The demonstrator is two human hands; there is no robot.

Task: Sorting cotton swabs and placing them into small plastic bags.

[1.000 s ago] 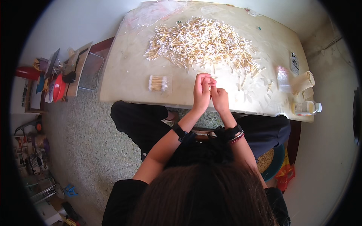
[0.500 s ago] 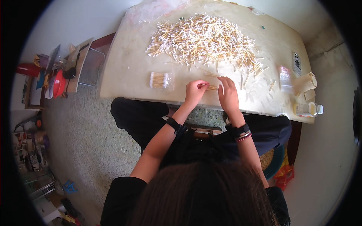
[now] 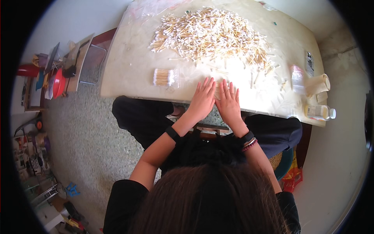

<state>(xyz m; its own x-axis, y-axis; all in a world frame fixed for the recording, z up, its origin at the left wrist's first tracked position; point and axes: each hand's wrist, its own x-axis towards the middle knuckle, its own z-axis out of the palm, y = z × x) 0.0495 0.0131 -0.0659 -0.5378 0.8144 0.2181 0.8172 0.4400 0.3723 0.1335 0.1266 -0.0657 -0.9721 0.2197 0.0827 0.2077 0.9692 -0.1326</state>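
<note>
My left hand [image 3: 202, 100] lies flat at the table's near edge, fingers stretched out and pointing away from me. Beside it my right hand [image 3: 228, 102] is flat too, its fingers slightly spread. Between the two hands a few cotton swabs [image 3: 217, 84] show, mostly covered by my fingers. To the left lies a clear plastic bag [image 3: 164, 77] with a row of cotton swabs in it. Beyond my hands spreads a large heap of loose cotton swabs [image 3: 212, 35] with white tips and wooden sticks. Several stray swabs lie between the heap and my hands.
The pale table [image 3: 128, 74] ends just before my lap. At its right side are a stack of clear plastic bags [image 3: 298, 80], a beige roll [image 3: 317, 85] and a bottle with a white cap [image 3: 320, 113]. A red basin [image 3: 58, 83] stands off to the left.
My left hand has opened from a pinch and laid itself flat. My right hand has come down beside it, close to the near edge. The view has shifted slightly.
</note>
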